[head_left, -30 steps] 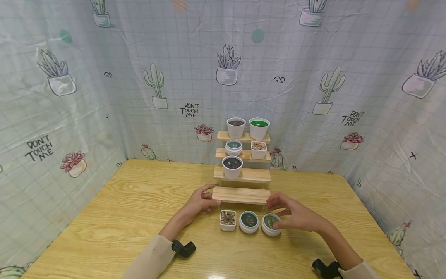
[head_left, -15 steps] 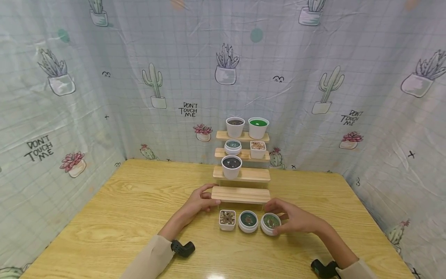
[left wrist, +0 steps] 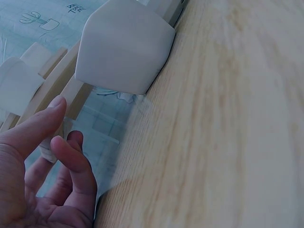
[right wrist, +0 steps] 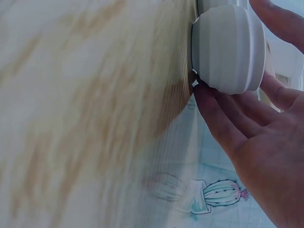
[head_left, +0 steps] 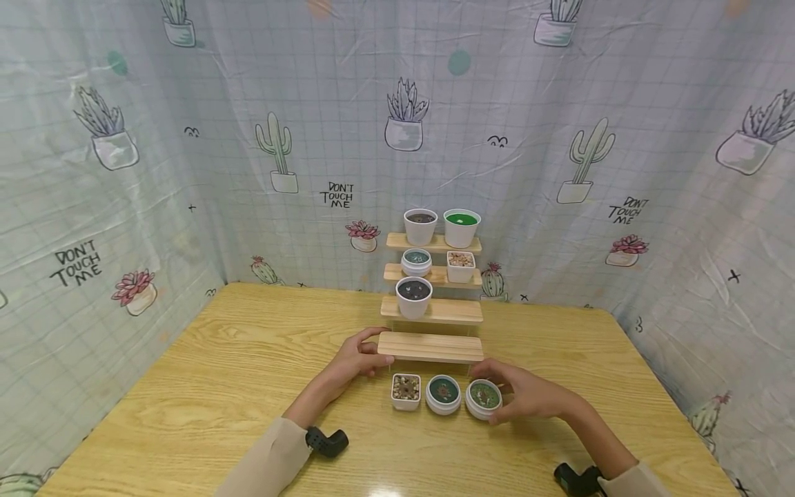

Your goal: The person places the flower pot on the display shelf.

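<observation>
At the left end of the lowest shelf [head_left: 430,347] of a tiered wooden plant stand, my left hand [head_left: 355,359] holds the board's edge, thumb in front; the left wrist view shows its fingers [left wrist: 78,164] curled behind. My right hand [head_left: 528,393] grips a small round white pot [head_left: 478,411] with a green top, thumb at the near side and fingers at the far side. That pot [right wrist: 228,50] stands upright at the table surface. Beside it are another round white pot [head_left: 444,408] with a dark green top and a square white pot [head_left: 406,405] with pebbles.
Higher tiers carry a dark-filled pot [head_left: 413,307], a small round pot [head_left: 416,269], a square pebble pot [head_left: 461,273], a brown-filled pot [head_left: 420,233] and a green-topped pot [head_left: 461,236]. A cactus-print curtain [head_left: 348,90] surrounds the wooden table [head_left: 279,317].
My right hand has come down from over the rightmost round pot and closed round its side. The left hand has stayed at the shelf end.
</observation>
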The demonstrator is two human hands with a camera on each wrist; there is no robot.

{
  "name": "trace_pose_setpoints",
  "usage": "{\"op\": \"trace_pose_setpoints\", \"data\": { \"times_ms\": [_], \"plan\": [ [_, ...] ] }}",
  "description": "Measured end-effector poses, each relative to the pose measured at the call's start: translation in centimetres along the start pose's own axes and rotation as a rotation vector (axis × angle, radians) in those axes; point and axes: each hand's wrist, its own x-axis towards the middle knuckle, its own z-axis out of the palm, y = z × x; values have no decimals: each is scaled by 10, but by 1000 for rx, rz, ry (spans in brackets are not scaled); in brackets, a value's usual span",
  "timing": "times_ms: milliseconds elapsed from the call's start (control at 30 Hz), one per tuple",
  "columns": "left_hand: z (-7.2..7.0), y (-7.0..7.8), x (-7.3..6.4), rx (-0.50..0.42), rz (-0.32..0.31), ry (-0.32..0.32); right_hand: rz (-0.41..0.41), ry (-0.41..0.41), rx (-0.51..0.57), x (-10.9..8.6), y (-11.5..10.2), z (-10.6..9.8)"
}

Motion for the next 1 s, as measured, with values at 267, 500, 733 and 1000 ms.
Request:
{"op": "trace_pose_setpoints", "data": {
  "times_ms": [267,500,733,1000],
  "plan": [
    [1,1,1,2,1,2,-8,-16,-38,-1,1,-2],
    [0,1,1,1,-1,-2,4,-15,-86,0,1,-1],
    [-1,-1,1,-2,-10,-7,-3,-17,-94,0,3,0],
    [0,-1,1,-8,-7,-2,7,-11,-92,0,4,0]
  ]
}}
